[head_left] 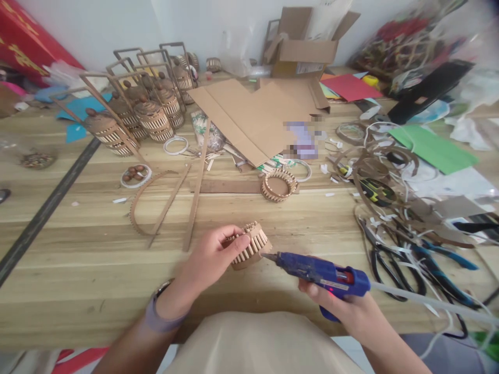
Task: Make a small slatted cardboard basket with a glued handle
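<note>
Head view: left hand (pixel 212 257) grips ribbed cardboard basket (pixel 251 245); right hand (pixel 346 306) holds blue glue gun (pixel 323 274).

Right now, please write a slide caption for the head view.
Left hand holds a small slatted cardboard basket; right hand aims a blue glue gun at it.

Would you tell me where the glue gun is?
Head view, lower right: the glue gun is in the right hand, nozzle at the slatted piece the left hand holds.
</note>
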The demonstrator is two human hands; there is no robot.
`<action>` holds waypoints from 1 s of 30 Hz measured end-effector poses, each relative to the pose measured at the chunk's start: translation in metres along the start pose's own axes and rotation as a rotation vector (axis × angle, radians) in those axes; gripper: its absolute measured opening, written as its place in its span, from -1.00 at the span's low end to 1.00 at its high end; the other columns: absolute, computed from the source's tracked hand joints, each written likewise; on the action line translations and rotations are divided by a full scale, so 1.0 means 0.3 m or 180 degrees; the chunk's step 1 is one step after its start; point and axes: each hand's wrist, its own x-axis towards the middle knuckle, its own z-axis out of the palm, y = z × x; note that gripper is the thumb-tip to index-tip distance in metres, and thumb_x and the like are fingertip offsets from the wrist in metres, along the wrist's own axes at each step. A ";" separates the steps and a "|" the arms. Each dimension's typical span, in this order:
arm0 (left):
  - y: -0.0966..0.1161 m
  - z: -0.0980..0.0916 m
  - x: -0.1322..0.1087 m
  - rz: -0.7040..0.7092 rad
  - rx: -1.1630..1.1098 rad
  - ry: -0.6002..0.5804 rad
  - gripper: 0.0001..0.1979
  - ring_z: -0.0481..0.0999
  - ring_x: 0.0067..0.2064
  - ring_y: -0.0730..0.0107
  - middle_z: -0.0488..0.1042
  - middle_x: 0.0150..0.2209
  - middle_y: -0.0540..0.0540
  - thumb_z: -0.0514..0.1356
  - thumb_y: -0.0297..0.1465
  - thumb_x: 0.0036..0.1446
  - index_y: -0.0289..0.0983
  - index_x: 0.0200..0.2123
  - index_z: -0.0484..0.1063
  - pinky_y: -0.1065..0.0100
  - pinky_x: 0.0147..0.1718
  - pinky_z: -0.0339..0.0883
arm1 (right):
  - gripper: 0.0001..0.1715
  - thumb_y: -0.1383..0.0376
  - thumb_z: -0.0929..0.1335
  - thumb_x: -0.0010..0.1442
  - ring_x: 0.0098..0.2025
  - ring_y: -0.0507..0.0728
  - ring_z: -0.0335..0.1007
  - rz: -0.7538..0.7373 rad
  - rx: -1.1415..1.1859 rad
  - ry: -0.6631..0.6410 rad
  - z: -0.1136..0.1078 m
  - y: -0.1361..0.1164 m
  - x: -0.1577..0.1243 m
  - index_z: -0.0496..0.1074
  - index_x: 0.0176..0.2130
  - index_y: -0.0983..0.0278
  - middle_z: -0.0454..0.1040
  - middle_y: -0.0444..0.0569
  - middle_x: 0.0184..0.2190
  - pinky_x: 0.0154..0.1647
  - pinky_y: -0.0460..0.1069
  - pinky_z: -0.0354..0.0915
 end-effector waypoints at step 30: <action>-0.007 -0.003 -0.009 0.0343 0.0192 0.0280 -0.68 0.35 -0.36 0.45 0.38 -0.38 0.00 0.13 -0.16 0.21 -0.28 -0.42 0.45 0.46 -0.44 0.18 | -0.65 -0.02 0.43 0.11 -0.44 0.10 0.37 -0.0119 -0.0129 -0.0016 0.013 -0.037 -0.006 0.48 -0.42 0.21 0.46 -0.08 -0.50 -0.41 -0.06 0.41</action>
